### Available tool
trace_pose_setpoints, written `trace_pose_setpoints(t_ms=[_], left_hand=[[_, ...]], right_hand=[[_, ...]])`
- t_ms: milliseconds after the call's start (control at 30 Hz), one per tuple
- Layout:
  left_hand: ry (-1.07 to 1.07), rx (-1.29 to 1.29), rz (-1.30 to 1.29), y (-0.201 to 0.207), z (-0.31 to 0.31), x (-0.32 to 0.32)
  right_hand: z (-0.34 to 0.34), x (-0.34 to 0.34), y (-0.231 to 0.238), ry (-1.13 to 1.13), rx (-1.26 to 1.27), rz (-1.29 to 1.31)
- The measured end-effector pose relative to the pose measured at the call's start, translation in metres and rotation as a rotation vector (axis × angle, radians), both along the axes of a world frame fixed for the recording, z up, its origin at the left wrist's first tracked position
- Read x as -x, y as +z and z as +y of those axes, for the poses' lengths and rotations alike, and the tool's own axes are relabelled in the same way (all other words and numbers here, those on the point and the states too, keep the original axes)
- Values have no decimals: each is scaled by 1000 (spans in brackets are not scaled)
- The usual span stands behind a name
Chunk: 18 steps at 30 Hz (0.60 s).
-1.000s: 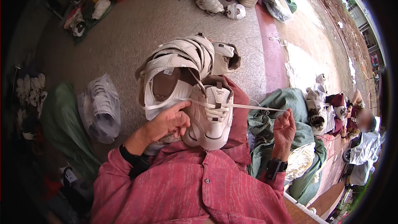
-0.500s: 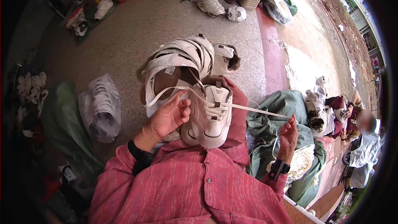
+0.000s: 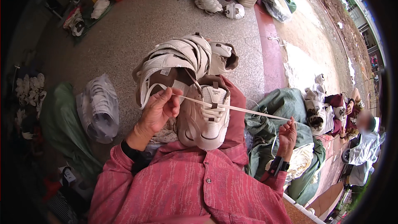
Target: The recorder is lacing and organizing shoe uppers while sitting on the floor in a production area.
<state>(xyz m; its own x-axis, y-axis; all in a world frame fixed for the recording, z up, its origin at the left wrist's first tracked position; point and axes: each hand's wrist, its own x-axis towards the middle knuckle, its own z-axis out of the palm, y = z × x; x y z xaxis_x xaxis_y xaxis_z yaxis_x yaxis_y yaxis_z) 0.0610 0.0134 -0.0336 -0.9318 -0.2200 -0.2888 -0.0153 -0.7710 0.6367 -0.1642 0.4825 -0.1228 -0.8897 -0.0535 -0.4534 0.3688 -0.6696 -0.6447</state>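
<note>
I wear a pinkish-red shirt [image 3: 166, 195] patterned all over with thin, pale, wavy lines. Small round buttons [image 3: 208, 180] run down its front placket. My long sleeves [image 3: 115, 162] match it and stop short of the wrists. A wide black band [image 3: 130, 151] circles the wrist behind my left grip [image 3: 157, 107]; behind my right grip [image 3: 287, 137] sits a black strap [image 3: 276, 165] with a boxy, dark fitting.

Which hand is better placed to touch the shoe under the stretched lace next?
Probably the left hand: it is beside the shoe, while the right hand, holding the lace, is farther away.
</note>
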Motion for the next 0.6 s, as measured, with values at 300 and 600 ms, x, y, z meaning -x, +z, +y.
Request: trace_pose_setpoints(t_ms=[300,600], left_hand=[[112,328,-63,24,3,-19],[603,406,167,67,-47,-104]], right_hand=[[23,21,-19,-31,-78,-19],[91,54,-59,-166,6,-16]])
